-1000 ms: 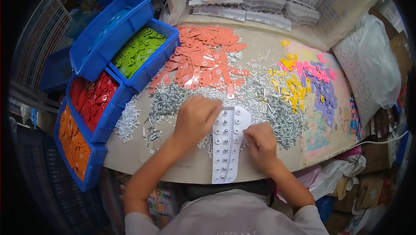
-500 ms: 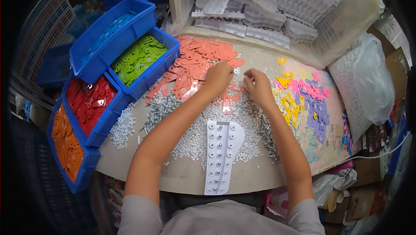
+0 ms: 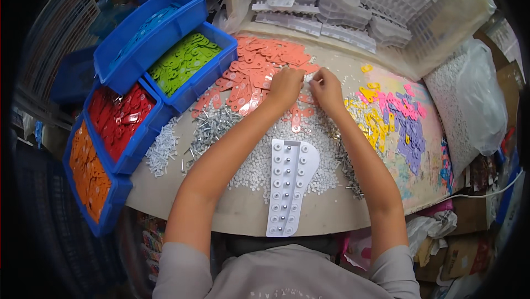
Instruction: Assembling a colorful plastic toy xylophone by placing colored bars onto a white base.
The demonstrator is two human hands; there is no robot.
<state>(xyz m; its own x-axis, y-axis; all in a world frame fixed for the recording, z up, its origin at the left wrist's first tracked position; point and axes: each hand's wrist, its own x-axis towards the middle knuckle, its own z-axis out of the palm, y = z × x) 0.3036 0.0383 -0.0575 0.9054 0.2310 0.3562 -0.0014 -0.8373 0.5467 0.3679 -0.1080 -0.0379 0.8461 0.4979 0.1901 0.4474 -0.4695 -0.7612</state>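
My left hand (image 3: 287, 85) is closed, its fingers curled down at the right edge of a heap of flat coral plastic pieces (image 3: 243, 81); what it grips is hidden. Just beside it, my right hand (image 3: 327, 88) is closed too, thumb and fingers pinched over something too small to make out. The fingertips of both hands face each other across a narrow gap. Between my forearms, near the table edge, lies a long white plastic holder (image 3: 287, 188) with round white studs along its sides and a middle row of small metal heads.
Blue bins hold red (image 3: 121, 125), green (image 3: 185, 63), orange (image 3: 88, 172) and blue pieces. White beads (image 3: 248, 161), metal pins (image 3: 215, 128) and white pegs (image 3: 163, 145) cover the table. Yellow and purple pieces (image 3: 411, 144) lie right, near a clear bag (image 3: 469, 95). Behind stands a rack of translucent parts.
Both hands have drawn closer together, and the right fingers have closed from a looser spread. The whole view has shifted slightly, so the table and white holder sit higher in the picture.
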